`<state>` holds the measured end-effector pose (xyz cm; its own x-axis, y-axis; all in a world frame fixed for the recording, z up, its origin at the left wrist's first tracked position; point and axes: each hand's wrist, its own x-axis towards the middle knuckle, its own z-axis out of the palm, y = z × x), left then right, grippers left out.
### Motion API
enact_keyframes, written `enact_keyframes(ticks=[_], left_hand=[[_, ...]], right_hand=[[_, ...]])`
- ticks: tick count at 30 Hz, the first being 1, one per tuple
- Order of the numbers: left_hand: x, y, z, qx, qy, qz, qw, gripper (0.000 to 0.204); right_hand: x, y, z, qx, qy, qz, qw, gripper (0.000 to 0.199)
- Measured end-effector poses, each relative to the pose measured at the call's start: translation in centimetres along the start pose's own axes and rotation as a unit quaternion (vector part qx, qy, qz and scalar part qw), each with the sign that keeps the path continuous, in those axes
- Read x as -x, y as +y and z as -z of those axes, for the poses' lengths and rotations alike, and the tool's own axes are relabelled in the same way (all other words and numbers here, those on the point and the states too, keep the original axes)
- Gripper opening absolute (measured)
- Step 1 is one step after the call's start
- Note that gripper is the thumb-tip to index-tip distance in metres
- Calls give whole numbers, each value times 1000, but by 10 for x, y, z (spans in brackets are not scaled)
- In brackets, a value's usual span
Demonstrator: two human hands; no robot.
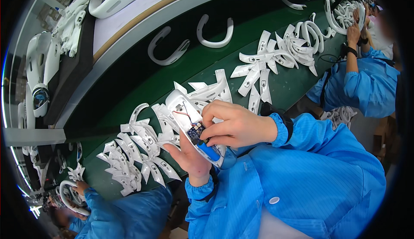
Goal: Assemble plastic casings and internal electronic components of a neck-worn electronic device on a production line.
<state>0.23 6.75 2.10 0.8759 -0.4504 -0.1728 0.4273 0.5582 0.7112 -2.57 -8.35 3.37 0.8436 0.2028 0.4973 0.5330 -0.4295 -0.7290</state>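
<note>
My left hand supports a long white plastic housing from below, with the thumb stretched out beside it. Inside the open shell lie a small dark circuit board, thin red and dark wires and a blue cylindrical battery. Over the board, my right hand reaches in from the right, thumb and fingertips closed together at the board's edge. What those fingertips pinch is hidden. Loose white curved plastic shells lie just behind the housing.
Heaps of white shell pieces cover the green bench at left, with another heap farther right. C-shaped white parts lie along the far side. Co-workers in blue sit at left and right. A shelf holds white assemblies.
</note>
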Motion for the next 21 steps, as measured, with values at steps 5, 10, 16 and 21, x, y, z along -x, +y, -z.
enact_keyframes(ticks=[5,10,16,21], left_hand=[[-1,-2,3,-6,-6,-6,1000,92],[-4,-2,3,-14,20,-4,1000,93],[-3,-1,11,51,-68,7,996,89],[-2,0,3,22,-13,3,1000,91]], right_hand=[[-3,-1,-1,12,0,3,1000,23],[-4,1,-4,20,7,10,1000,24],[0,-1,-7,-10,43,-14,999,23],[4,0,-7,-34,35,-17,999,26]])
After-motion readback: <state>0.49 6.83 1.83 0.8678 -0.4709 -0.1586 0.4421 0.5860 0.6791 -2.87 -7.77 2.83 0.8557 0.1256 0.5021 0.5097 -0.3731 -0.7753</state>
